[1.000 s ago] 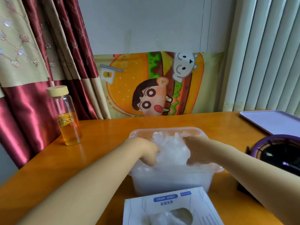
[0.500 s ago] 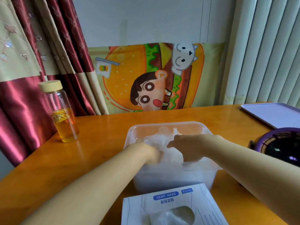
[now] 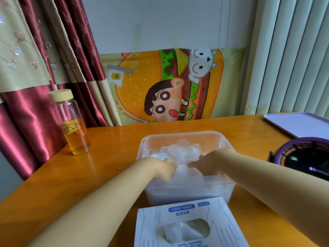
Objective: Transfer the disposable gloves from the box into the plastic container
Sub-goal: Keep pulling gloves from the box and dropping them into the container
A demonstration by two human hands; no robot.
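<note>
A clear plastic container (image 3: 181, 138) stands mid-table, holding a heap of translucent disposable gloves (image 3: 183, 152). Both of my hands are inside it near its front wall, close together. My left hand (image 3: 164, 168) bends its fingers down into the heap, and their tips are hidden. My right hand (image 3: 207, 164) lies on the gloves with its fingers stretched toward the left hand, pressing. The white glove box (image 3: 188, 223) lies in front of the container, with more gloves showing through its oval opening (image 3: 187, 229).
A glass bottle (image 3: 73, 125) of amber liquid stands at the left, near the curtain. At the right are a pale tray (image 3: 300, 123) and a round purple-rimmed black object (image 3: 306, 155). A cartoon cloth hangs on the wall behind the table.
My two hands have drawn closer together and nearer the container's front wall, and the glove heap sits lower. The camera has tipped slightly.
</note>
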